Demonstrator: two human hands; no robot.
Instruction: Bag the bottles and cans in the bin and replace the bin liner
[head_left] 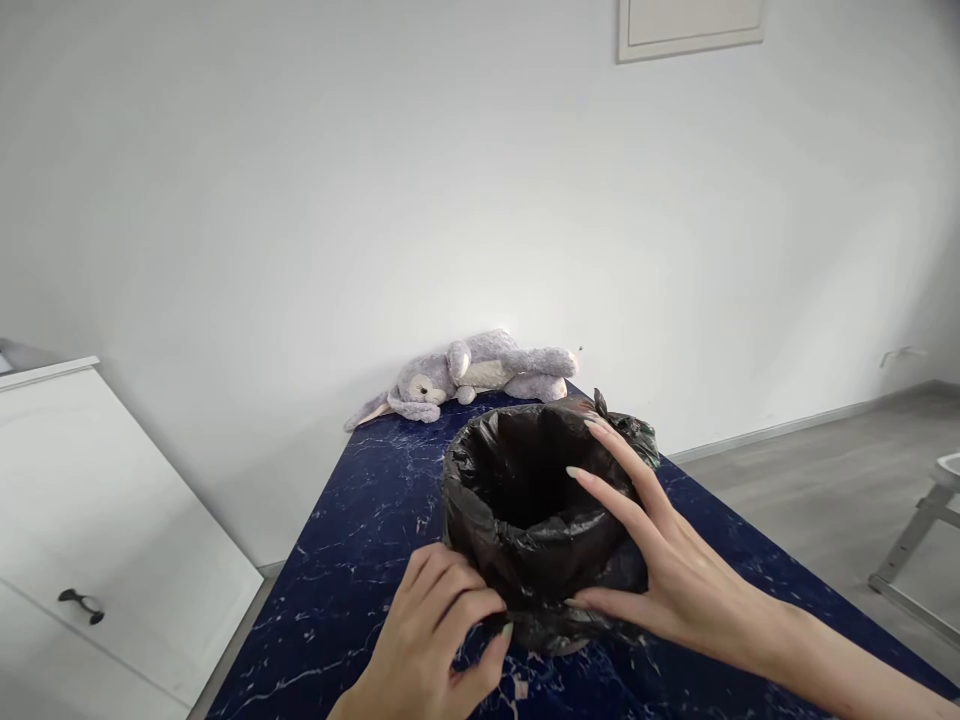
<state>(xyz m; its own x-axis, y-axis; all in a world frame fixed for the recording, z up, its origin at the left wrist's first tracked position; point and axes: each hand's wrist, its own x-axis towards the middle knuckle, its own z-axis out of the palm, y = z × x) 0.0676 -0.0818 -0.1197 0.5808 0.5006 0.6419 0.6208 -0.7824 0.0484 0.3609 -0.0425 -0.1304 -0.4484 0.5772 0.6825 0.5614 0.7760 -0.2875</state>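
A bin lined with a black trash bag (525,560) stands on a blue marbled tabletop (360,540). The bag is folded down over the rim, and its dark mouth faces up. My left hand (435,635) is at the bin's lower front left, fingers curled against the bag's loose edge, which looks pinched near the thumb. On the other side, my right hand (675,560) is spread over the right rim. Two of its fingertips reach over the opening, while the thumb rests on the bag's front. The bin itself is hidden by the bag.
Behind the bin a grey plush bunny (480,370) lies on its side against the wall. A crumpled plastic bag with green print (641,440) sits at the bin's back right. A white cabinet (112,520) stands left, and a light metal frame (915,540) stands on the floor at right.
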